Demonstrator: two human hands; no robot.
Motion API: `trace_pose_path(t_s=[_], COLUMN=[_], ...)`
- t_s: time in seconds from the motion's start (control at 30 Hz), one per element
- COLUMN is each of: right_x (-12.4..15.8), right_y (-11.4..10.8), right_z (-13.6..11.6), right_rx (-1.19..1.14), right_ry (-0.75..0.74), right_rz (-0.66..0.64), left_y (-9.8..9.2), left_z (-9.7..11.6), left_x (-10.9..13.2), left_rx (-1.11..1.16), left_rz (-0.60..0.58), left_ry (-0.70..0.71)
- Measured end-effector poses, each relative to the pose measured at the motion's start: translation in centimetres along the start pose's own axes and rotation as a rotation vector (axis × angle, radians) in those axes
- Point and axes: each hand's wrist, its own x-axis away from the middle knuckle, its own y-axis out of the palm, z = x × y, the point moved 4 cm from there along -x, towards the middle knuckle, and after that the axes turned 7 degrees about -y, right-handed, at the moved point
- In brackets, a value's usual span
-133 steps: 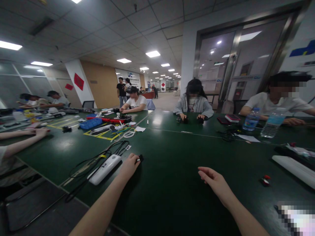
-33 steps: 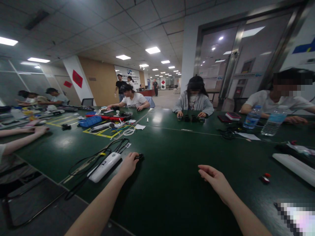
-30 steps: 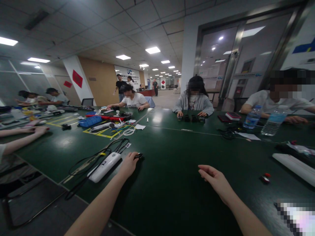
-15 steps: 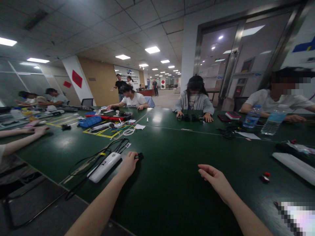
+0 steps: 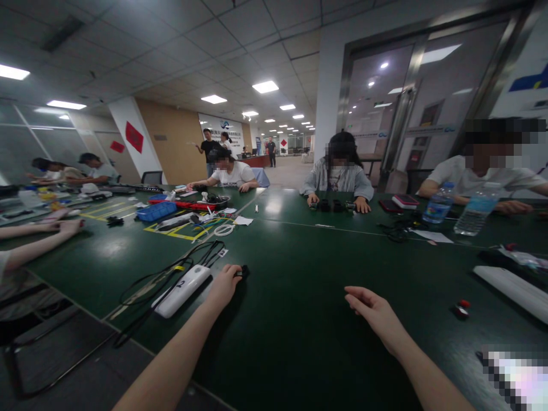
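Observation:
My left hand (image 5: 225, 285) rests on the dark green table (image 5: 299, 319) with its fingers curled round a small black object (image 5: 244, 270) at the fingertips. Just left of it lies a white power strip (image 5: 182, 290) marked "2", with black cables (image 5: 171, 271) looping away from it. My right hand (image 5: 374, 317) lies on the table further right, fingers loosely stretched toward the left and holding nothing. A small red and black part (image 5: 461, 308) sits to the right of that hand.
Other people sit round the table: one in a grey cardigan (image 5: 338, 182) handling small black parts, one with water bottles (image 5: 475, 212), another's arms (image 5: 38, 240) at left. A blue basket (image 5: 156, 211), a long white strip (image 5: 509, 291) and yellow tape markings lie farther off.
Both of my hands stay where they were. The person opposite has spread their hands apart along the row of black parts. The view shifted slightly.

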Motion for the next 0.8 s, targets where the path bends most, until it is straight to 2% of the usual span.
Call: trace_pose_path(t_s=[0.43,0.6,0.8], right_x=[0.07,-0.08,0.12], right_y=[-0.10,-0.07,-0.05], right_z=[0.03,0.29,-0.12], right_rx=[-0.025,-0.033,-0.029], right_ry=[0.006,-0.011,-0.009], right_rz=[0.004,-0.001,0.007], left_y=[-0.25,-0.56,-0.59], left_z=[0.14,0.46,-0.09], left_x=[-0.11,0.06,-0.05], left_rx=[0.010,0.016,0.081], left_rz=[0.013,-0.004,0.018], left_ry=[-0.068,-0.040,-0.071])
